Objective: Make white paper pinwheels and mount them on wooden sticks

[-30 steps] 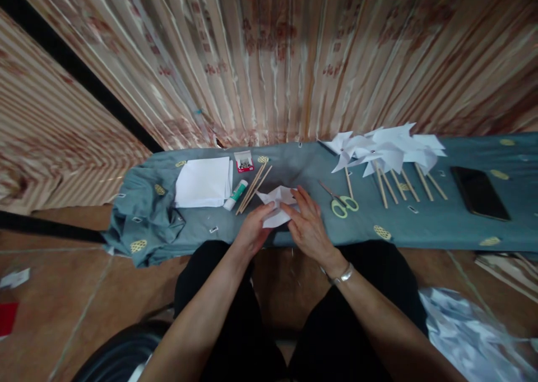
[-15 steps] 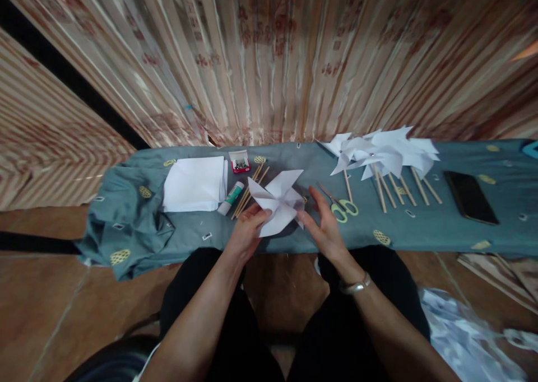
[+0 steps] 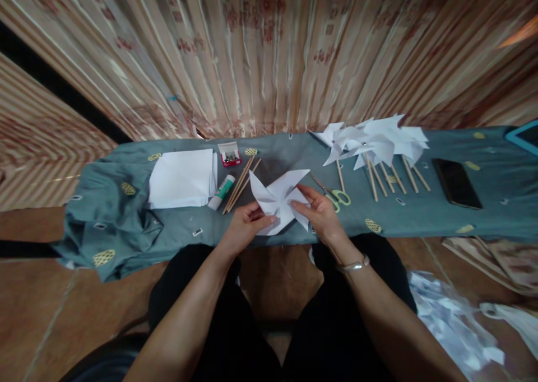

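Note:
A white paper pinwheel (image 3: 281, 198) with its blades folded in toward the centre is held between my two hands, above the cloth's front edge. My left hand (image 3: 244, 224) pinches its lower left side, thumb on top. On the right side, my right hand (image 3: 318, 209) grips a blade with the thumb on top and fingers behind. No stick shows on this pinwheel. Several wooden sticks (image 3: 241, 186) lie to the left of it, beside a glue stick (image 3: 221, 192). Green-handled scissors (image 3: 337, 197) lie just beyond my right hand, which partly hides them.
A stack of white paper (image 3: 181, 178) and a small red box of metal pins (image 3: 230, 154) stand at left on the grey-green cloth (image 3: 277, 147). Finished pinwheels on sticks (image 3: 378, 141) are piled at right, near a dark phone (image 3: 457, 183). A plastic bag (image 3: 454, 320) lies on the floor.
My right hand, previously more spread at the pinwheel's right edge, has closed onto a blade. The pinwheel has turned to lie flatter toward me. The whole view has shifted slightly.

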### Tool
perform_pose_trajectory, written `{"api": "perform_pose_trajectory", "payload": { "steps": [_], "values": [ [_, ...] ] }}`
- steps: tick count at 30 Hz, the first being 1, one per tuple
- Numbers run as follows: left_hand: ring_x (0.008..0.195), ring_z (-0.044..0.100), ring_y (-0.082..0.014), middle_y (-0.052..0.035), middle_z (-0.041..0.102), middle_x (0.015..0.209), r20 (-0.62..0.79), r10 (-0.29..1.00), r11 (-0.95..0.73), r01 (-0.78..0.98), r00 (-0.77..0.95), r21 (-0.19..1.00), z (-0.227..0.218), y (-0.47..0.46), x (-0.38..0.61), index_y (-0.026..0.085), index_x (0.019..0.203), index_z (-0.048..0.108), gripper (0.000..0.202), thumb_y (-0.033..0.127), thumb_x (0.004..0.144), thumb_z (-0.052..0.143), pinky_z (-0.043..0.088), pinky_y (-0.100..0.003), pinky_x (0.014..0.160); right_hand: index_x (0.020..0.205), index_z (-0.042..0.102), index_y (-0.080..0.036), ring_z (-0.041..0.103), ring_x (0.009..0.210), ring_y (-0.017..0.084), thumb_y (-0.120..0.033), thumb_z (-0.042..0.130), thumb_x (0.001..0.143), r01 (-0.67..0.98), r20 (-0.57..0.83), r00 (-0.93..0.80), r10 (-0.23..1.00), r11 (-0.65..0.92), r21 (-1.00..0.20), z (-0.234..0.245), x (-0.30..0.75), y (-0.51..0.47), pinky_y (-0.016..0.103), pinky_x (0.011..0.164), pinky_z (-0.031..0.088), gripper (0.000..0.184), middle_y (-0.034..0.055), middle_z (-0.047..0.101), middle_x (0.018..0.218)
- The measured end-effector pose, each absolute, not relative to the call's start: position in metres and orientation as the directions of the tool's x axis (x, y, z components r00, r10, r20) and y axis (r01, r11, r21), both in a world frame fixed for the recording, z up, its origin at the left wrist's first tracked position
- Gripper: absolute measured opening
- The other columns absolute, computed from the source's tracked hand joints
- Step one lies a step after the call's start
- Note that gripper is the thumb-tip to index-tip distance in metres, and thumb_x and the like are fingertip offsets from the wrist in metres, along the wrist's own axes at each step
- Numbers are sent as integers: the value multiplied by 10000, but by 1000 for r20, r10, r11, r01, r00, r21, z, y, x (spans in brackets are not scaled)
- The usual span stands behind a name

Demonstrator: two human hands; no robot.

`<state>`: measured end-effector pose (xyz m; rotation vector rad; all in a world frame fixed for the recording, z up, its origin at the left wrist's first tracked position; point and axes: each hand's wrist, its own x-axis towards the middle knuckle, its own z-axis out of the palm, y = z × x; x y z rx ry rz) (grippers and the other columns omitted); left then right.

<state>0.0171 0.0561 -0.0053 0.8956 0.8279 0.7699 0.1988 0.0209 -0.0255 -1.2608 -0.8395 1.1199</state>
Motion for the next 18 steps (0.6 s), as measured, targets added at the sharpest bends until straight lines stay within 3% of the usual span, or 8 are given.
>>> {"api": "perform_pose_trajectory", "payload": {
  "steps": [7, 18],
  "values": [
    [750, 688, -222, -66, 762, 805, -270, 895, 340, -151, 354, 928, -11, 60, 23, 131, 761, 761, 350, 262, 463, 889, 540, -360, 791, 1113, 633, -198, 700, 960, 245, -456, 794, 645, -26, 26, 268, 963, 34, -999, -29, 191, 19, 402, 885, 562, 559, 87, 742, 1058],
    [763, 678, -219, -40, 760, 820, -129, 966, 163, -144, 223, 976, -19, 61, 27, 138, 832, 746, 305, 213, 543, 807, 529, -330, 772, 1194, 587, -190, 693, 989, 258, -450, 728, 729, 128, 83, 263, 961, 51, -991, -37, 186, 16, 406, 897, 544, 551, 100, 723, 1096]
  ]
}}
